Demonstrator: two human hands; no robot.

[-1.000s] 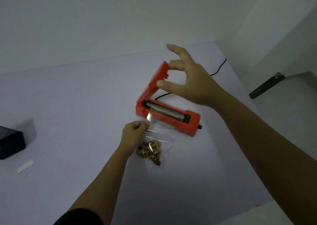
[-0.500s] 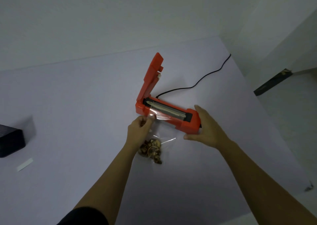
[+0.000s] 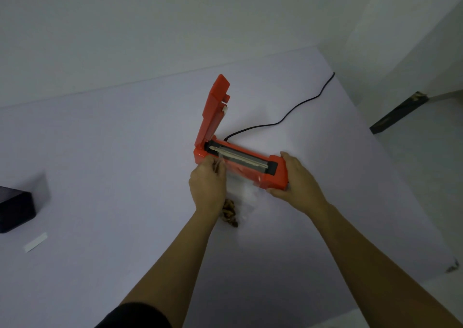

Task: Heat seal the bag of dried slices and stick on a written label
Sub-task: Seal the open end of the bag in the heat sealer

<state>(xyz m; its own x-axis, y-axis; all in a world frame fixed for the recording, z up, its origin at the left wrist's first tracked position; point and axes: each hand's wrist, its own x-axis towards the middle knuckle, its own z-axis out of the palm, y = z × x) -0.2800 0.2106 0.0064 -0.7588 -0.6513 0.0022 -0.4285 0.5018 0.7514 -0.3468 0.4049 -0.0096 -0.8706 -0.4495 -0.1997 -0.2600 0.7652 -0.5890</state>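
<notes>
Here, the pale table [image 3: 112,152] spreads under everything. On it the orange heat sealer [image 3: 250,167] sits with its lid [image 3: 213,112] raised, its black cord [image 3: 288,117] trailing away. My right hand [image 3: 298,180] wraps around the sealer's right end, gripping it. My left hand [image 3: 208,185] pinches the clear bag [image 3: 240,190] at its open edge, which lies over the sealing strip. The dried slices [image 3: 230,213] bunch at the bag's near end. Far left sit a dark box [image 3: 15,210] and the white label [image 3: 35,242].
</notes>
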